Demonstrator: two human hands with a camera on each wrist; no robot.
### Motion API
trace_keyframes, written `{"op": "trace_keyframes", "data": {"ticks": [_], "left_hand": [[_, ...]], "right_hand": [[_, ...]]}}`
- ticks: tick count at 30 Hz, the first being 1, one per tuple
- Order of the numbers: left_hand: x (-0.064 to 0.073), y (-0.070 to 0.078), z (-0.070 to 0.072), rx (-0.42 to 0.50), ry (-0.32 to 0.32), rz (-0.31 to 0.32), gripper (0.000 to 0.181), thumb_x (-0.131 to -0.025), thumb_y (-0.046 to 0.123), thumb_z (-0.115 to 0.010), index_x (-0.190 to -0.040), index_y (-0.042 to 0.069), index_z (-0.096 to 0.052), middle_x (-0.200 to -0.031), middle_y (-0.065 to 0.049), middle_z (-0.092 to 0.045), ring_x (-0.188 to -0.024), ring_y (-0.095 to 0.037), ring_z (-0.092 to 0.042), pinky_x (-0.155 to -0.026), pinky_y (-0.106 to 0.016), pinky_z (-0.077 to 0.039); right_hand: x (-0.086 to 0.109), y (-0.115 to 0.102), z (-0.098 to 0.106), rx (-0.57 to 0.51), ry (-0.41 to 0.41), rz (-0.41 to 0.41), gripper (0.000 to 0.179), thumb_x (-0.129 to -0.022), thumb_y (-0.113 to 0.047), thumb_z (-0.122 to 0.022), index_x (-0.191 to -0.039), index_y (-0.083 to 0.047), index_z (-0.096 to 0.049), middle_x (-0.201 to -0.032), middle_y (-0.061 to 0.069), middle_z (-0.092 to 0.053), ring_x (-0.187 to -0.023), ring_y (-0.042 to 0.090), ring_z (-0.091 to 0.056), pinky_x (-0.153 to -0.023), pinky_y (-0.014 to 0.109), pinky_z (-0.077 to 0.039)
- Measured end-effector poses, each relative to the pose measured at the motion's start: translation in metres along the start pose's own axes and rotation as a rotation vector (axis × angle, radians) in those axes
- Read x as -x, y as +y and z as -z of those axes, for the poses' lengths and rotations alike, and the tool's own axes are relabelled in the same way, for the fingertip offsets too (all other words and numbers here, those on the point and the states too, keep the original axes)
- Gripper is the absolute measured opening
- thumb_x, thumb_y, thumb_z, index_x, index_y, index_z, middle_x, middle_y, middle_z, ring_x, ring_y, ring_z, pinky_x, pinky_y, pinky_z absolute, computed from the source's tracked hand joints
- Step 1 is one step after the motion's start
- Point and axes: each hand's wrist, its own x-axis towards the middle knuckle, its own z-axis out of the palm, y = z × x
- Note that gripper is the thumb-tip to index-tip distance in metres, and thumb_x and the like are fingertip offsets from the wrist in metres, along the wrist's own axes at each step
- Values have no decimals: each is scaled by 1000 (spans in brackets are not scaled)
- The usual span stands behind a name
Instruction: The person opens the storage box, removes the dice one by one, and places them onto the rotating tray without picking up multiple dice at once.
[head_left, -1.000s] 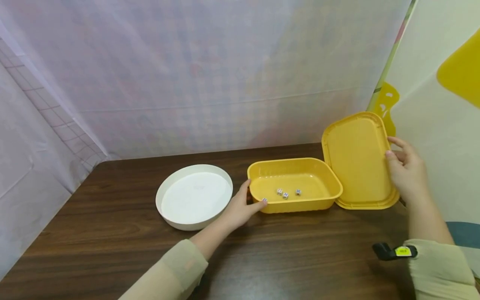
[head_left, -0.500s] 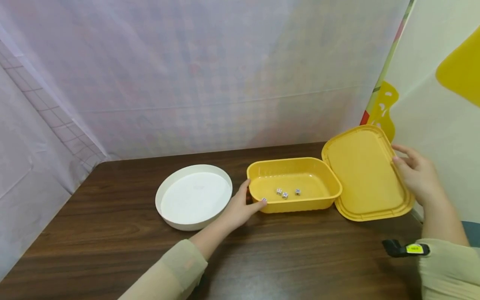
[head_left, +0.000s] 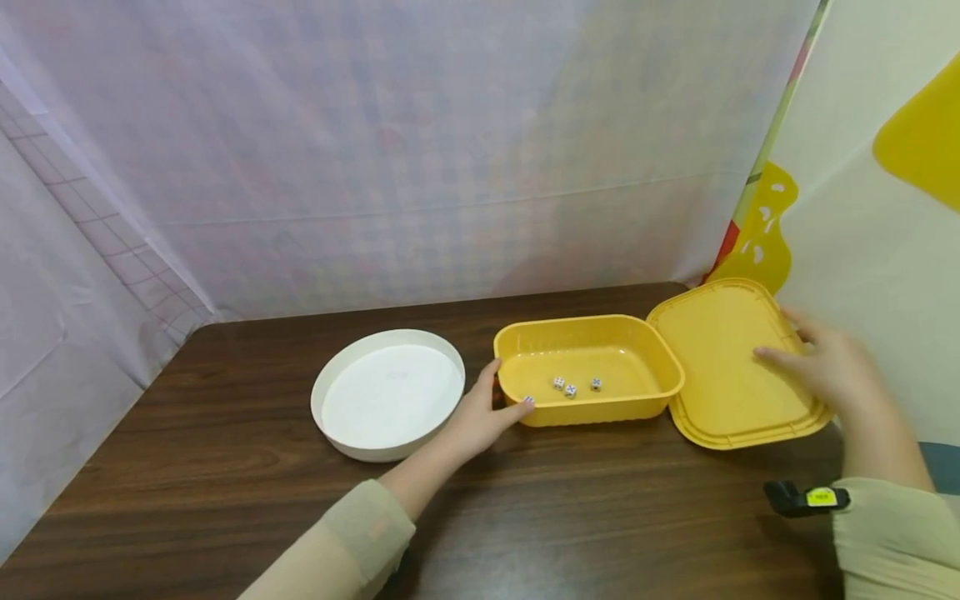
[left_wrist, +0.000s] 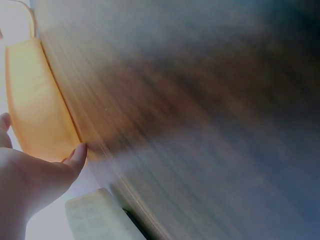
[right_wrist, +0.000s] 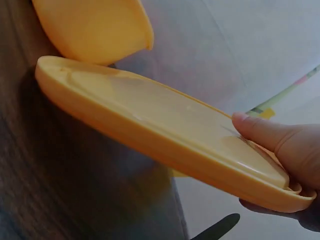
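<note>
A yellow plastic box [head_left: 600, 410] stands uncovered on the table, with several small white dice [head_left: 571, 391] on its floor near the front wall. My left hand [head_left: 474, 419] holds the box's left end, thumb at the front corner and fingers along the side; the left wrist view shows this grip on the box wall [left_wrist: 40, 95]. At the box's right end, my right hand [head_left: 836, 367] grips a yellow lid [head_left: 727, 371] by its right edge. In the right wrist view the lid [right_wrist: 165, 115] tilts, its lower end beside the box and the thumb on its upper face.
A round white dish [head_left: 393, 396] sits left of the box, close to my left forearm. Dark wooden table [head_left: 525, 517] spreads in front. A pale curtain [head_left: 375, 167] hangs behind, and a white wall covering [head_left: 892, 333] is at the right.
The lid has tipped down and to the right, lying flatter beside the box. My right hand moved with it, and its thumb now reaches over the face. The left hand and box stay put.
</note>
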Motion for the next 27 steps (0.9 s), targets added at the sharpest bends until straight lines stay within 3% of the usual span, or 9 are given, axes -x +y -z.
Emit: {"op": "trace_keyframes", "data": {"ticks": [5,11,19,27], "left_hand": [[1,1,0,4,-3,3,87,-89,38,-67,-153,6,-17,-149,-19,-34,-125,-30,-47,-100,-44,-38],[1,2,0,0,0,8,86,-89,38,-67,-153,7,-17,-149,-18,-34,-126,-30,-46,-101,-44,-38],[2,3,0,-2,-2,13,86,-89,39,-66,-153,8,-17,-150,-17,-32,-126,-30,-45,-100,-44,-38],[1,3,0,2,-2,6,86,-89,38,-67,-153,6,-17,-150,-18,-32,-125,-31,-46,-100,-44,-39]], "right_hand": [[-1,4,-4,76,0,26,96,-88,-59,-56,-153,-7,-8,-146,38,-17,-125,62,-17,-93,72,-18],[-5,9,-9,143,-16,57,104,-84,-65,-58,-153,-6,-8,-146,37,-19,-123,61,-22,-92,70,-20],[-8,8,-16,189,-56,107,99,-85,-60,-62,-143,12,-27,-138,42,-28,-122,61,-24,-95,68,-21],[-7,10,-20,280,-82,96,101,-82,-67,-60,-145,5,-29,-137,43,-25,-119,61,-25,-88,73,-20]]}}
